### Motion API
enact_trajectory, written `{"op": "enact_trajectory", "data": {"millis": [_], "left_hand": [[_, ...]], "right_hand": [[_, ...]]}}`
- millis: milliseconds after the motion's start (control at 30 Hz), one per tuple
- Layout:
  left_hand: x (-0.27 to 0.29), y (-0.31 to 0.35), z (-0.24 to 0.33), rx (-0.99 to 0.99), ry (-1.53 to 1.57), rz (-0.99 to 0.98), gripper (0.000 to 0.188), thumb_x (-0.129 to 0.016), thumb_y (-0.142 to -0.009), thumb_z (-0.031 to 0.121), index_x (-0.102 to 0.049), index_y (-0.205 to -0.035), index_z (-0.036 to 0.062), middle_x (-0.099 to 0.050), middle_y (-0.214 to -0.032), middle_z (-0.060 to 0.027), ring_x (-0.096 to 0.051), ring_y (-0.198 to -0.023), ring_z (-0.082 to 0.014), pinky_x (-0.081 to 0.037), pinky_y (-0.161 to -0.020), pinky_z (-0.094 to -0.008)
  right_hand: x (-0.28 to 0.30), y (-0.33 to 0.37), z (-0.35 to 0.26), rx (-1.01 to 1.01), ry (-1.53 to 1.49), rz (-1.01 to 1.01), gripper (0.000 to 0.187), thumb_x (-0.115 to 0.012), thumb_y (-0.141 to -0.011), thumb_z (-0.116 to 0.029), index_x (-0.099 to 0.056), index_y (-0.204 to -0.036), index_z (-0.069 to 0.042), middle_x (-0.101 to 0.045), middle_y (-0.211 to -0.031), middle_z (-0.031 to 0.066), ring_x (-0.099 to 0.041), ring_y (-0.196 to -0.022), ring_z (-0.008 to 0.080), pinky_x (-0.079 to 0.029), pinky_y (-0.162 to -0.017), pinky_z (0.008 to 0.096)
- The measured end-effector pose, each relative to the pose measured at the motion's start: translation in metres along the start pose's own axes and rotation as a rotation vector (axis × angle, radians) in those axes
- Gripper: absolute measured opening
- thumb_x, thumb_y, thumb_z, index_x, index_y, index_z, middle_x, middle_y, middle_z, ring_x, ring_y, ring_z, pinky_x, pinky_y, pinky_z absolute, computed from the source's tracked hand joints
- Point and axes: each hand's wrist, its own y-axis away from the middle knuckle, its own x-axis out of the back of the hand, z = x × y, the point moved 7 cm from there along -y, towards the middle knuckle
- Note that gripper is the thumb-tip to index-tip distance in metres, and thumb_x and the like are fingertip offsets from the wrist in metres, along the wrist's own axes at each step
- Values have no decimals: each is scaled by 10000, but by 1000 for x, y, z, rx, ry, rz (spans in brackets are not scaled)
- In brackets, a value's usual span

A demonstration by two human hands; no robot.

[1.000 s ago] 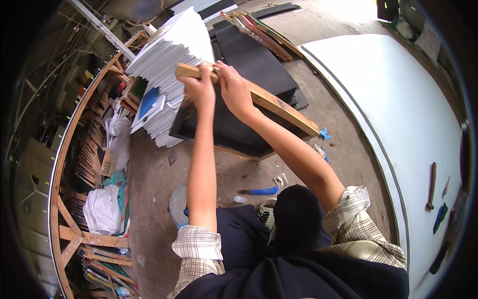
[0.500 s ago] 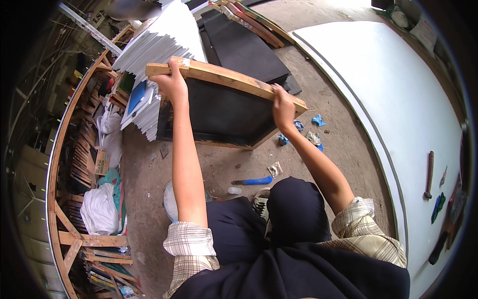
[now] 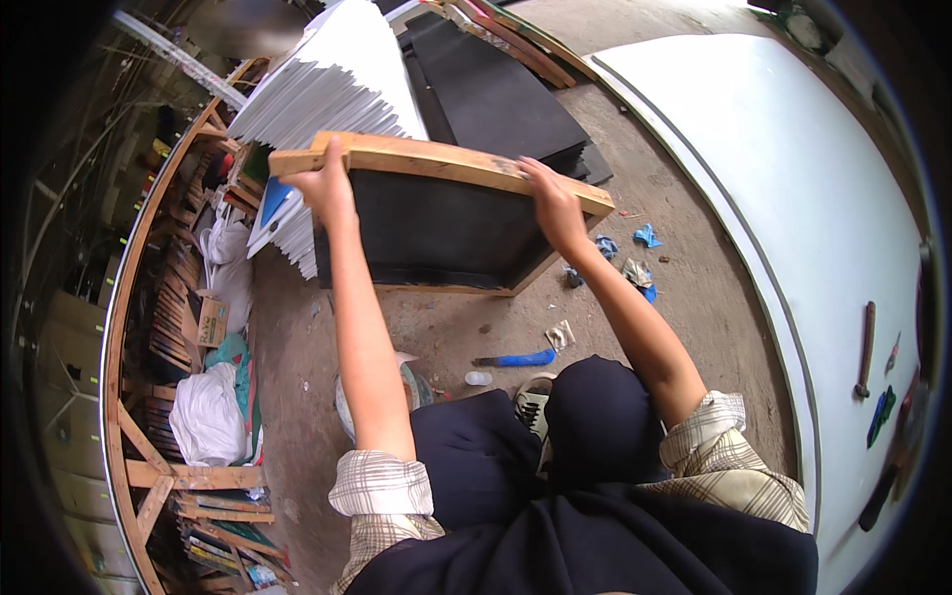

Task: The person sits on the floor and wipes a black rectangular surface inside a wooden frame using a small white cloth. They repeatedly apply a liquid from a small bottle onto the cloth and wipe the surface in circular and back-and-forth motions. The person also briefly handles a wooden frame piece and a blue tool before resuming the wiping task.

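A wooden frame (image 3: 436, 156) with a black sheet (image 3: 441, 223) inside it stands tilted in front of me, above or on the floor; whether its lower edge touches I cannot tell. My left hand (image 3: 329, 193) is closed around the left end of its top bar, thumb over the wood. Near the right end, my right hand (image 3: 557, 210) grips the same bar, fingers over its upper face. Behind the frame lie a stack of white sheets (image 3: 327, 99) and black boards (image 3: 486, 84).
On the floor are a blue-handled tool (image 3: 516, 358), a small clear cup (image 3: 478, 378), crumpled blue scraps (image 3: 647, 235) and a bucket (image 3: 416, 382) beside my left forearm. A white-topped table (image 3: 754, 149) at right bears a hammer (image 3: 866, 352). Wooden shelving (image 3: 114, 397) lines the left.
The frame's left end has come down and to the left, so its top bar lies more level. Both hands moved with it, the right slightly leftward along the bar.
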Motion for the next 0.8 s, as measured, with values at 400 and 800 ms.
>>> {"op": "enact_trajectory", "data": {"millis": [400, 800], "left_hand": [[11, -13, -10, 8, 192, -36, 723, -725, -796, 140, -255, -1319, -24, -401, -1314, -176, -488, -1160, -237, -415, -1000, -354], [77, -31, -108, 304, 233, -11, 487, -621, -825, 336, -546, -1157, -12, -570, -1142, -133, -571, -1008, -229, -475, -891, -372]], "right_hand": [[34, 41, 59, -180, 78, 216, 210, -497, -931, -83, -592, -1115, -46, -610, -1159, 170, -581, -1095, 333, -340, -1060, 409], [6, 154, 224, -1012, -259, 292, 266, -500, -949, -180, -647, -1090, -9, -692, -965, 58, -625, -877, 139, -466, -810, 262]]}}
